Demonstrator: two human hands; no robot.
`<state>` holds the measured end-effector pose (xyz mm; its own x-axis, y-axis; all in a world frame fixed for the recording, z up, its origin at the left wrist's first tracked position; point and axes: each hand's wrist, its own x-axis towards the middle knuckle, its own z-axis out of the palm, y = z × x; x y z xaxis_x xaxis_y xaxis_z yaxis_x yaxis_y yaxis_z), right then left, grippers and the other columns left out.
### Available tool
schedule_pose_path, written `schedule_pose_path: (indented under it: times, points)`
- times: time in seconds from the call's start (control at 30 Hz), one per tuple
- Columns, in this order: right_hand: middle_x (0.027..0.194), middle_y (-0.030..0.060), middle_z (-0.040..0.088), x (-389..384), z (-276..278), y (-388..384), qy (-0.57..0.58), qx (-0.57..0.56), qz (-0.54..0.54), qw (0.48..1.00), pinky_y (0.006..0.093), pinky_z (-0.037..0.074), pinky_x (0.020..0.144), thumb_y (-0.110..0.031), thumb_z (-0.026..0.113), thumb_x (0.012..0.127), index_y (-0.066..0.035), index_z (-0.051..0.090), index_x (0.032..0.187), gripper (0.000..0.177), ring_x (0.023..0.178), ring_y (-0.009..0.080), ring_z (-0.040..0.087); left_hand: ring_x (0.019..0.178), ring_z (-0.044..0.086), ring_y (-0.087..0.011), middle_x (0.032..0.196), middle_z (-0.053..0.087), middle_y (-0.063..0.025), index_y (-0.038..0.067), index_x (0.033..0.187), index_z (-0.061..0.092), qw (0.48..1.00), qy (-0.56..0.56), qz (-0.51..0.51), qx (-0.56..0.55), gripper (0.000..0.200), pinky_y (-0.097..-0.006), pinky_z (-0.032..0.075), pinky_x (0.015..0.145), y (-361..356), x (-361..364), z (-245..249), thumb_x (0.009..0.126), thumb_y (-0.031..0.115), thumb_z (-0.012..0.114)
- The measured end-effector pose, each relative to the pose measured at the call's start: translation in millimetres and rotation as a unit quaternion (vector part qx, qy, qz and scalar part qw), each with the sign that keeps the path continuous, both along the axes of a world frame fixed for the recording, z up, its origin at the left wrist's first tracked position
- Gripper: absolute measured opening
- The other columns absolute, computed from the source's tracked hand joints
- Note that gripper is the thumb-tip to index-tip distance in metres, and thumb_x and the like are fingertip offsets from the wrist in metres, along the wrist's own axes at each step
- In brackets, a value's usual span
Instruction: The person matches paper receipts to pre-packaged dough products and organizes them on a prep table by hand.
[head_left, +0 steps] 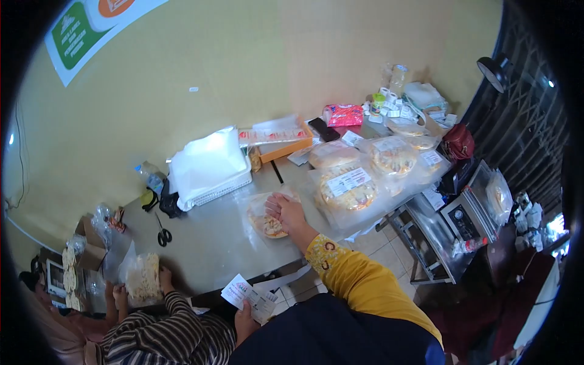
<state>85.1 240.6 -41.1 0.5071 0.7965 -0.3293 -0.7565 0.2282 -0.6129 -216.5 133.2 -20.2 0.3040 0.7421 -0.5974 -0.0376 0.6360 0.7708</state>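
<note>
Dark cloth (328,334), left hand (246,321) pinching paper labels (239,291), right hand (287,212), grip loosely open, over round plastic-wrapped pizza (267,226)

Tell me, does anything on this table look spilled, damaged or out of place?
I see no clear spill or damage. It just looks untidy: the bagged round foods crowd together, with plastic jutting past the near edge of the table, and small white papers lie scattered in the far corner.

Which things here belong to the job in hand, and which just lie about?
Likely in the job:
bagged pizza at the right hand
labels in the left hand
labelled pizza bags

Likely just lying about:
scissors
phone
pink packet
bottle
</note>
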Motion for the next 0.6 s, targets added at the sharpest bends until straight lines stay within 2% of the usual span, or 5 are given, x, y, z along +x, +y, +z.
schedule_pose_path:
  times: [0.03, 0.13, 0.23, 0.37, 0.6]
  points:
    - [0.102, 0.0114, 0.059, 10.7, 18.4, -6.6, -0.012, 0.009, 0.0, 1.0, 0.0321, 0.051, 0.075, -0.018, 0.046, 0.092, 0.001, 0.047, 0.114, 0.029, 0.088, 0.0196, 0.061, 0.091, 0.061, -0.0287, 0.105, 0.058, -0.0182, -0.008, 0.111, 0.046, 1.0, 0.021, -0.009, 0.017, 0.043, -0.0415, 0.05, 0.078, 0.2, 1.6, -4.7, 0.094, 0.032, 0.043]
    - [0.095, 0.0094, 0.061, 52.1, 68.5, -38.6, -0.057, 0.042, -0.006, 0.997, 0.0307, 0.052, 0.072, -0.018, 0.047, 0.092, 0.001, 0.05, 0.11, 0.026, 0.081, 0.019, 0.062, 0.091, 0.06, -0.0285, 0.103, 0.059, -0.0178, -0.009, 0.11, 0.047, 0.993, -0.089, 0.069, 0.022, 0.045, -0.0408, 0.049, 0.079, -4.7, 21.7, -11.7, 0.093, 0.033, 0.044]
    - [0.095, 0.0111, 0.062, 112.3, 84.5, -69.1, -0.073, 0.094, -0.012, 0.993, 0.0307, 0.052, 0.071, -0.015, 0.05, 0.09, 0.002, 0.052, 0.108, 0.024, 0.082, 0.0199, 0.062, 0.092, 0.06, -0.0296, 0.104, 0.058, -0.0175, -0.007, 0.112, 0.046, 0.99, -0.109, 0.092, 0.021, 0.043, -0.0416, 0.049, 0.08, -12.2, 49.6, -4.3, 0.094, 0.032, 0.043]
    - [0.101, 0.0109, 0.062, 188.2, 126.2, -118.1, -0.118, 0.028, -0.066, 0.99, 0.0313, 0.051, 0.07, -0.016, 0.048, 0.091, 0.001, 0.052, 0.112, 0.027, 0.088, 0.0211, 0.063, 0.095, 0.058, -0.0279, 0.106, 0.057, -0.0151, -0.004, 0.115, 0.045, 0.985, -0.119, 0.118, 0.03, 0.044, -0.0418, 0.047, 0.083, -23.8, 101.6, 26.5, 0.093, 0.034, 0.043]
    - [0.1, 0.0123, 0.063, 332.3, 93.1, -191.1, -0.167, -0.01, -0.122, 0.978, 0.0322, 0.053, 0.069, -0.017, 0.047, 0.091, 0.001, 0.051, 0.113, 0.028, 0.087, 0.0218, 0.063, 0.098, 0.056, -0.0256, 0.107, 0.057, -0.0116, -0.001, 0.118, 0.045, 0.984, -0.085, 0.134, 0.077, 0.046, -0.0401, 0.045, 0.086, -28.8, 158.5, 13.2, 0.091, 0.037, 0.046]
